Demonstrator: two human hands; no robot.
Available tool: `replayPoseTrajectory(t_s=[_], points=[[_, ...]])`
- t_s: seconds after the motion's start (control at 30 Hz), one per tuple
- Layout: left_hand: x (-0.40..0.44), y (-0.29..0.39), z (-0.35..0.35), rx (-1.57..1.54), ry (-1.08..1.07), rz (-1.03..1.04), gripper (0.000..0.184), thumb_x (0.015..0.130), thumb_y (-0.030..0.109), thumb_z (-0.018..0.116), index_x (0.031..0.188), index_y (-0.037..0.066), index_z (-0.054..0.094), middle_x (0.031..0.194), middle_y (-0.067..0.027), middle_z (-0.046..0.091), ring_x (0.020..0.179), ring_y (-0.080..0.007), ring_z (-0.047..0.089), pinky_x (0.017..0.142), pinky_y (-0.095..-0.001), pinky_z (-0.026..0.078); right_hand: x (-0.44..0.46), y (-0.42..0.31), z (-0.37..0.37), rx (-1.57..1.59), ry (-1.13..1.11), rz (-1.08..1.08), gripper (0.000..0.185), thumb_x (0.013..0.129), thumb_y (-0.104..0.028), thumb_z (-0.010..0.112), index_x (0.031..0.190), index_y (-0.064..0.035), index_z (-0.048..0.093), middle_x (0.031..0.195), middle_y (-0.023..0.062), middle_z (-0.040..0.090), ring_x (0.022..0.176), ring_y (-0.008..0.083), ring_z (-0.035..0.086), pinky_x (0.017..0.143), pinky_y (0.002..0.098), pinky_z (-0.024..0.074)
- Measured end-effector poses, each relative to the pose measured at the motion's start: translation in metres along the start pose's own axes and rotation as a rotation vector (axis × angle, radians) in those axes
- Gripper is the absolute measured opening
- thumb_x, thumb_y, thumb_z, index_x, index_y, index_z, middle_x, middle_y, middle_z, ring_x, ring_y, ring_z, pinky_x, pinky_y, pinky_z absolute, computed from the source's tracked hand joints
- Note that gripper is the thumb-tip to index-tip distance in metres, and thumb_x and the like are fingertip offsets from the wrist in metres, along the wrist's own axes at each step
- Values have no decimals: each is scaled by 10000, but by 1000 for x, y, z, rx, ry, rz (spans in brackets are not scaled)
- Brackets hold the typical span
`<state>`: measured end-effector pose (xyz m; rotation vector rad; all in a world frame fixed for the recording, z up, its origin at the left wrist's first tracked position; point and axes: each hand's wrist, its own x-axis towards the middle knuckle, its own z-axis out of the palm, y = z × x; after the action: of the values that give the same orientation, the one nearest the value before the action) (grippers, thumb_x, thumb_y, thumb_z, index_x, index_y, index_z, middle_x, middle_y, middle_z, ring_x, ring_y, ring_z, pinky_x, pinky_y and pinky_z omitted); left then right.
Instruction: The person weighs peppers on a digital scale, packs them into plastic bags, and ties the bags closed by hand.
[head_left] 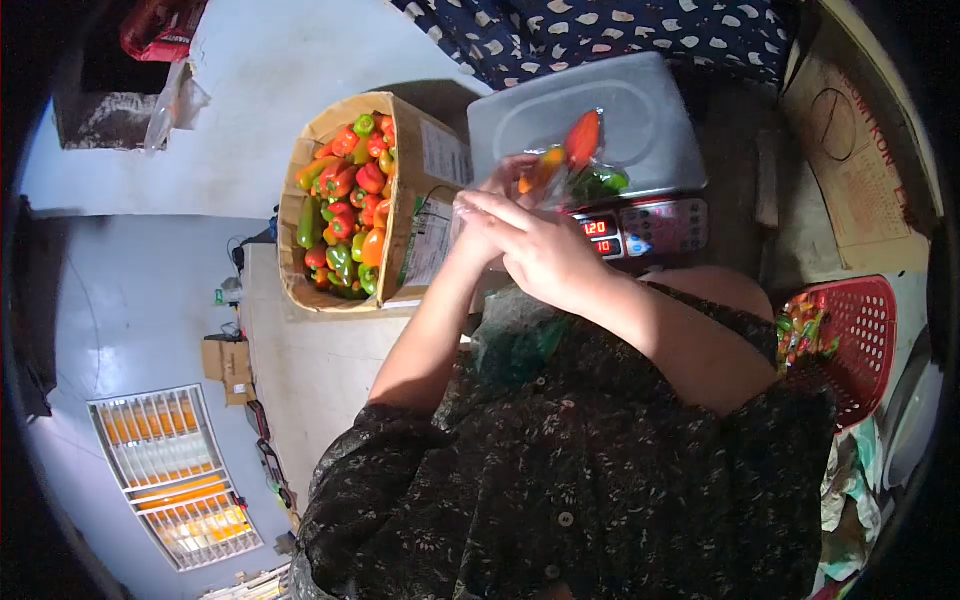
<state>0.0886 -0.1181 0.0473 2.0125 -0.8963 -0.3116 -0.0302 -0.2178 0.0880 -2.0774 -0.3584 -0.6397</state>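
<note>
A clear plastic bag (562, 190) holding a red pepper (583, 138), an orange-yellow pepper (550, 160) and a green pepper (605, 181) is in front of me, over the near part of a digital scale (660, 130). My left hand (484, 240) is closed around the gathered end of the bag, partly covered by the other hand. Crossing over it, my right hand (545, 245) has its fingers brought together at the same gathered plastic. The exact finger contact is hidden. Red digits light up the scale's display (600, 235), just beyond my right hand.
To the left stands an open cardboard box (430, 215) full of red, orange and green peppers. A red perforated basket (862, 340) with small peppers sits at right, below a printed carton (850, 160). Dark patterned cloth (640, 30) hangs behind the scale.
</note>
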Motion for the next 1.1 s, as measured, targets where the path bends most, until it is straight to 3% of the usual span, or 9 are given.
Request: replayPoseTrajectory(t_s=[0.13, 0.23, 0.43, 0.53, 0.73, 0.87, 0.97, 1.03, 1.1], points=[[0, -3, -14, -99, -157, 36, 385, 803, 147, 633, 1161, 36, 543, 1106, -112, 601, 987, -219, 584, 845, -318, 466, 0, -1, 2, -42, 1, -21, 568, 718, 29, 542, 1275, -61, 480, 1380, 46, 418, 947, 284, 615, 770, 368, 537], [4, -14, -20, 275, -188, 248, 365, 759, 160, 638, 1096, 39, 570, 1047, -115, 599, 981, -262, 569, 835, -336, 464, -1, -3, 3, -58, -10, -31, 562, 723, 22, 546, 1276, -62, 481, 1374, 49, 422, 969, 281, 609, 783, 366, 536], [-4, -14, -5, 566, -175, 122, 397, 763, 151, 689, 1123, 56, 552, 1087, -144, 557, 1042, -299, 537, 909, -366, 438, -3, -3, 9, -49, -16, -61, 558, 741, 19, 540, 1288, -76, 481, 1351, 68, 446, 1054, 277, 574, 835, 378, 520], [4, -45, 17, 415, 10, 380, 317, 748, 188, 715, 1017, 82, 584, 995, -124, 572, 943, -299, 567, 820, -381, 470, -6, -2, 15, -84, -23, -80, 542, 754, 21, 527, 1287, -72, 482, 1337, 77, 460, 1064, 277, 571, 832, 377, 520], [12, 6, 41, 464, -37, -143, 372, 655, 257, 803, 897, 72, 591, 907, -115, 588, 864, -278, 595, 760, -371, 484, -7, 0, 17, -22, -33, -90, 483, 765, -19, 504, 1248, -22, 511, 1319, 122, 486, 966, 298, 614, 820, 376, 507], [18, -11, 43, 347, 42, -14, 409, 617, 317, 818, 867, 81, 596, 892, -105, 598, 833, -260, 602, 749, -360, 488, -4, -2, 8, 17, -106, 2, 492, 765, -7, 504, 1255, -43, 515, 1326, 109, 485, 1000, 284, 605, 846, 381, 495], [22, 13, 45, 372, 40, -124, 339, 680, 279, 774, 878, 67, 599, 902, -103, 599, 866, -254, 592, 763, -355, 486, 0, 3, 5, -22, -9, -59, 489, 768, -1, 507, 1254, -56, 523, 1327, 92, 489, 1036, 264, 591, 868, 377, 484], [33, -48, 61, 62, 222, 417, 288, 645, 171, 710, 862, 57, 559, 895, -128, 572, 914, -313, 541, 801, -389, 430, 4, -3, -7, 3, -47, 41, 502, 767, 26, 500, 1259, -68, 526, 1318, 87, 499, 1094, 276, 563, 923, 377, 453], [29, -51, 54, 109, -2, 385, 287, 642, 146, 666, 889, 36, 571, 947, -142, 593, 919, -335, 540, 773, -399, 437, 8, -1, -17, 64, -34, 109, 593, 715, 72, 480, 1282, -100, 514, 1326, 111, 486, 1147, 304, 527, 953, 375, 439]])
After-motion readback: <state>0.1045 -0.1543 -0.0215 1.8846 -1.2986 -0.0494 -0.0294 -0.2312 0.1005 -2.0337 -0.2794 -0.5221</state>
